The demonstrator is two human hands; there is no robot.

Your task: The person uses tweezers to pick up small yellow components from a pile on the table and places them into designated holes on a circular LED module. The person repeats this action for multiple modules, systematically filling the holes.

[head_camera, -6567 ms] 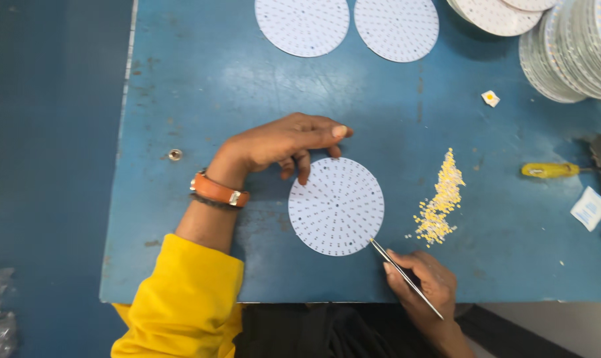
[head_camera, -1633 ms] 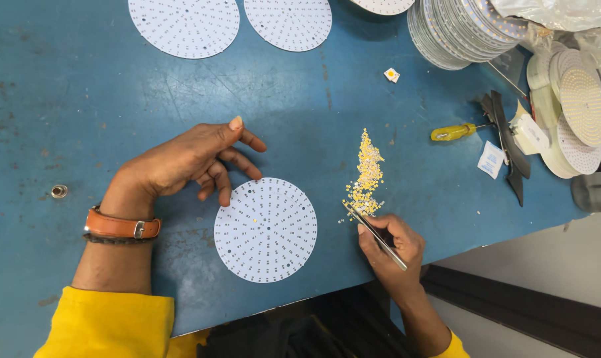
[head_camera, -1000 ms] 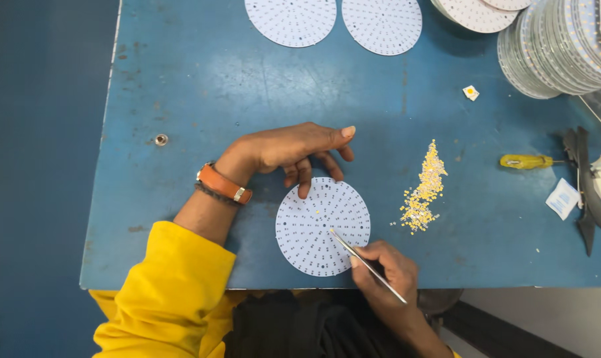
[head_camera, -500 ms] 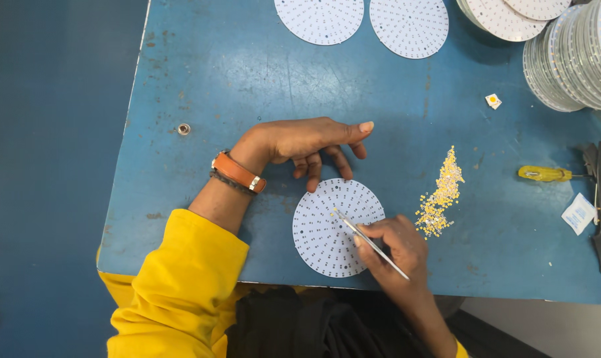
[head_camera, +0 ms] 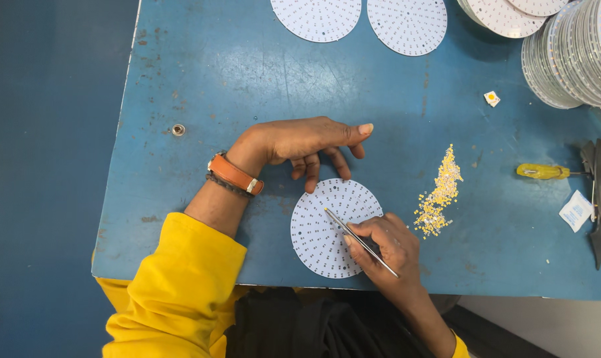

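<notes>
Tweezers (head_camera: 361, 242) pinched in the right hand (head_camera: 386, 245) touch the white disc (head_camera: 327, 229); left hand (head_camera: 300, 142) steadies its rim, fingers spread. Plenty of yellow chips (head_camera: 438, 193) remain beside it, so much placing looks left.

The right hand (head_camera: 386, 248) pinches tweezers (head_camera: 360, 242), tips on the round white board (head_camera: 333, 227). The left hand (head_camera: 300, 142) rests fingertips on its far edge. Small yellow parts (head_camera: 438, 195), possibly chips, lie just right of the right hand.

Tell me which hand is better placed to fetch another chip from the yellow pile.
Right, probably. The right hand holds the tweezers and sits beside the pile. The left hand lies farther off, fingertips on the disc rim.
</notes>
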